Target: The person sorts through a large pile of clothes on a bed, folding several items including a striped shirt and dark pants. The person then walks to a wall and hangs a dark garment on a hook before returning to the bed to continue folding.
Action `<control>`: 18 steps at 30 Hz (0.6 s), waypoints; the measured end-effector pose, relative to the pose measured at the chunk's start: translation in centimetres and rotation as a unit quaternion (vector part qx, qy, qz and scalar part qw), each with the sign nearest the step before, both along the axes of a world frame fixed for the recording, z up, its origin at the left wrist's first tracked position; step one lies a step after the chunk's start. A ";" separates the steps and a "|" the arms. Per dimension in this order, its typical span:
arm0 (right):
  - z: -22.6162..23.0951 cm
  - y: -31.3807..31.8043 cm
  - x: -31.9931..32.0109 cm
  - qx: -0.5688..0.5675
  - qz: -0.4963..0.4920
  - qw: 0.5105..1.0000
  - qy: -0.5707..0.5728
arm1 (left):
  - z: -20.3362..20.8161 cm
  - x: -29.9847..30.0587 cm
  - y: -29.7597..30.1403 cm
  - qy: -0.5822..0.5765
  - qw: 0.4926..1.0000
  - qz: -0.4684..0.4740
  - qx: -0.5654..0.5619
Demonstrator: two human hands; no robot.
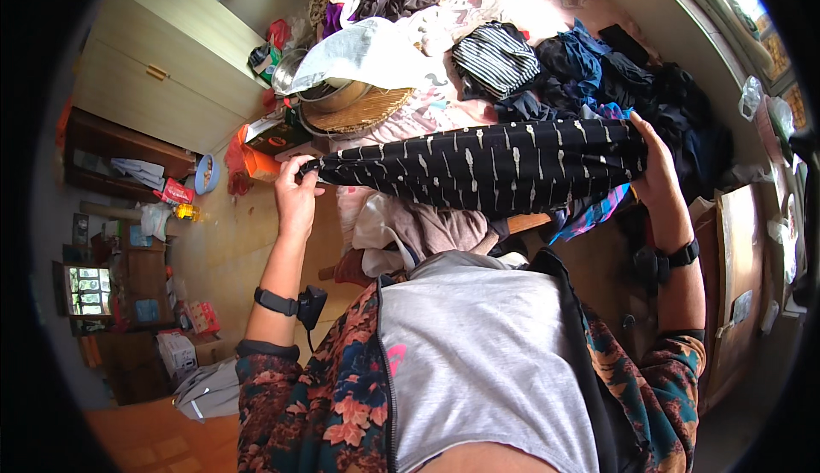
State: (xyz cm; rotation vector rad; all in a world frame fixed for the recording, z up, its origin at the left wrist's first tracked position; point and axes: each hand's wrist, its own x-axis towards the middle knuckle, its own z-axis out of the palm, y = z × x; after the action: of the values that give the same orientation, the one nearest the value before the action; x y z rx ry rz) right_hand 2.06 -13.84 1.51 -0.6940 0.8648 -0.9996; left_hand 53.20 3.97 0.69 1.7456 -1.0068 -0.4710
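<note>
A black garment with rows of white streaks (pixel 487 166) is stretched sideways between my two hands, above the near edge of the bed. At its left end, where the cloth bunches up, my left hand (pixel 296 187) pinches it between thumb and fingers. My right hand (pixel 656 161) grips the wider right end, with part of the fingers hidden behind the cloth. The garment's exact kind cannot be made out. Just below it lie crumpled beige and white clothes (pixel 418 230). A blue and purple patterned cloth (pixel 598 217) shows under its right end.
Dark clothes (pixel 598 72) and a striped black-and-white garment (pixel 495 59) are heaped on the pink bedding (pixel 436 106). A round woven tray (pixel 363 113) with pans under a white cloth (pixel 363 50) stands beyond my left hand. A pale cabinet (pixel 154 72) is at left, a cardboard panel (pixel 736 277) at right.
</note>
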 end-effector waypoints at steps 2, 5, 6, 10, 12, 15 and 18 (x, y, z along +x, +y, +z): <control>0.7 0.4 0.1 -0.062 0.092 0.993 0.042 | 0.3 -0.1 -0.2 -0.092 0.995 -0.004 -0.036; 1.2 1.0 0.2 -0.152 0.157 0.960 0.178 | 0.6 0.0 -0.2 0.024 0.999 0.006 0.028; 1.2 0.8 0.1 -0.175 0.150 0.931 0.283 | 0.6 0.0 -0.2 0.060 0.997 -0.006 0.045; -1.0 -0.9 -0.4 -0.278 0.139 0.791 0.527 | -0.1 0.1 -0.3 0.329 0.941 -0.072 0.031; -2.7 -2.6 -0.2 -0.330 0.101 0.770 0.536 | -0.6 0.3 -0.8 0.409 0.904 -0.120 -0.022; -3.8 -6.6 0.3 -0.358 0.069 0.785 0.502 | -0.3 0.8 -2.5 0.500 0.843 -0.167 -0.109; -1.1 -11.9 1.5 -0.416 0.048 0.790 0.449 | 2.2 1.9 -4.6 0.476 0.846 -0.174 -0.164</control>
State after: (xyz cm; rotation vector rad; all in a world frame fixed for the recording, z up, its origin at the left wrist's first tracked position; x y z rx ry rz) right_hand 3.59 -25.71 0.44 -2.0698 1.1612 -0.9200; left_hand 55.06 -0.60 2.86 0.8061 -0.5951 -1.1762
